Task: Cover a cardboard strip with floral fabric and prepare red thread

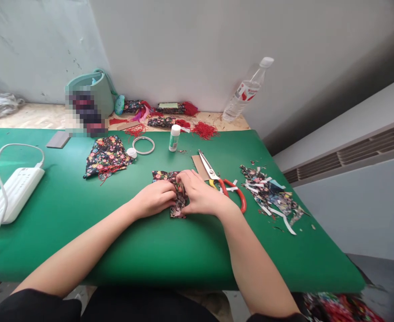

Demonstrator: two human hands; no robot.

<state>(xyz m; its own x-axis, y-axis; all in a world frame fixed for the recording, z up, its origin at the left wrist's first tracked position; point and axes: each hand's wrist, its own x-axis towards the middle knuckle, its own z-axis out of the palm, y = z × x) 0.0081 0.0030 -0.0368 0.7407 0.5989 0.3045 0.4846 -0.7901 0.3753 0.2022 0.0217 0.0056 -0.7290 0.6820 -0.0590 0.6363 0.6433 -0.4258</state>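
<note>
A small dark floral fabric piece (178, 212) lies on the green tabletop (133, 250) in front of me. My left hand (154, 200) has its fingers curled and pressed onto the left side of the fabric. From the right, my right hand (201, 193) grips the same piece between thumb and bent fingers, covering much of it. Just beyond that hand are scissors (212, 170) with orange-red handles, their blades partly over a brown card (199, 166). Something yellow beside the handles is partly hidden. A white-capped glue stick (174, 138) stands upright farther back.
More floral fabric (106, 156) lies at left near a white cap (131, 153) and a ring (143, 146). Fabric scraps (270, 192) are heaped at right. A power strip (14, 194), green bag (104, 96), water bottle (245, 96) and red tassels (205, 130) surround the workspace.
</note>
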